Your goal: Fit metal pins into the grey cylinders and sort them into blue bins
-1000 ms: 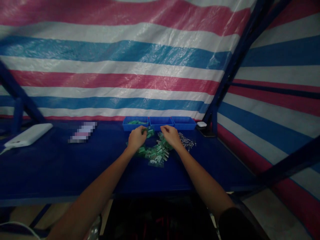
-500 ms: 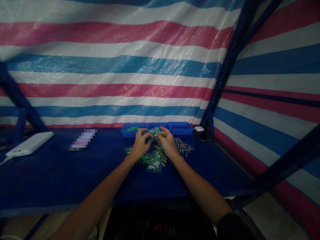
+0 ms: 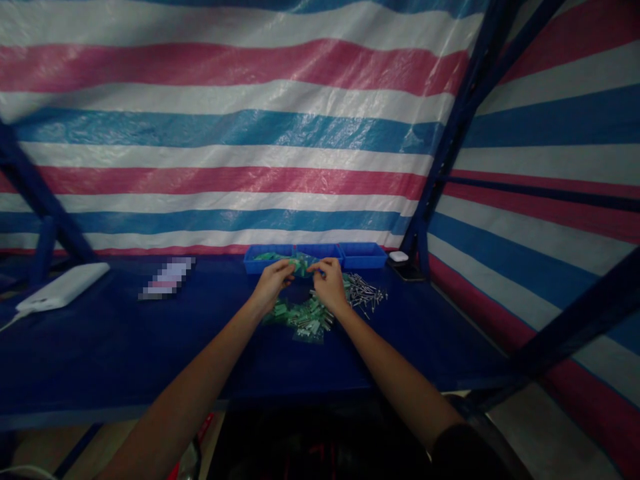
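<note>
Between my hands, above the table and in front of the blue bins, is a small clear plastic bag (image 3: 302, 264) with green contents. My left hand (image 3: 273, 281) pinches its left side. On the other side, the fingers of my right hand (image 3: 328, 279) are closed at the bag's right edge. Below them lies a pile of small bags (image 3: 305, 319) holding green and metallic pieces; what these pieces are I cannot make out. Right of my right hand, loose metal pins that look like rivets (image 3: 367, 293) are scattered.
Three joined blue bins (image 3: 363, 256) stand along the back of the blue table (image 3: 125, 353); the left one holds green pieces. A white power bank (image 3: 63, 288) with a cable and a blurred phone-like object (image 3: 167, 279) lie left. A dark phone (image 3: 409, 272) and white case (image 3: 399, 256) sit right.
My left hand has shifted left and slightly down, and the bag has moved left with it. My right hand has moved slightly left and down.
</note>
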A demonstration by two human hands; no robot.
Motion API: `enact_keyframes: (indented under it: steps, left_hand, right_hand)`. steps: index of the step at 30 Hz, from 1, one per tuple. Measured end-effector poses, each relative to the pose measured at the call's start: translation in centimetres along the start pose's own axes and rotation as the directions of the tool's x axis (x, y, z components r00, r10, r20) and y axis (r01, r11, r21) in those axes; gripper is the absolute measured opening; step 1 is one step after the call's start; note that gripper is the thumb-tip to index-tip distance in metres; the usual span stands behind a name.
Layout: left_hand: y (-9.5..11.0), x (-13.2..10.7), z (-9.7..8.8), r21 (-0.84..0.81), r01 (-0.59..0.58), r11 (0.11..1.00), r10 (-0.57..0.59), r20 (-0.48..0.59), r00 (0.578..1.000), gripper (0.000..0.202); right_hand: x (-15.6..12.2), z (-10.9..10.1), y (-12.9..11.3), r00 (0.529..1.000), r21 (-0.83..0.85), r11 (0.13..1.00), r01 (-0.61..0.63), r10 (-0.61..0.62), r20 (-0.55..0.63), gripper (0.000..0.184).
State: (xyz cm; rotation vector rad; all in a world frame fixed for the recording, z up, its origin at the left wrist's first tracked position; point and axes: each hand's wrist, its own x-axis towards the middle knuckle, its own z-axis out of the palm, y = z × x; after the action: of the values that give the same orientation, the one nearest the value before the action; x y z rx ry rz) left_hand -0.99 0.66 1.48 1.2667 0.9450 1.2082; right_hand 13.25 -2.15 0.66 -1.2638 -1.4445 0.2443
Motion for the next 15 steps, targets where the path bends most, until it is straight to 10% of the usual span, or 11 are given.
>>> enact_keyframes:
  steps: [7,15]
  left_hand:
    - [-0.58,0.47,-0.27,0.399,-0.444,0.802,0.43,0.13,0.893,0.02]
    - [-0.24,-0.2,0.31,0.343,-0.142,0.929,0.097,0.145,0.985,0.03]
  right_hand:
    - [0.41,-0.21,-0.16,0.93,0.325,0.88,-0.348,0.279,0.239,0.039]
    - [0.39,-0.45,0.27,0.999,0.018,0.999,-0.038,0.037,0.033,0.023]
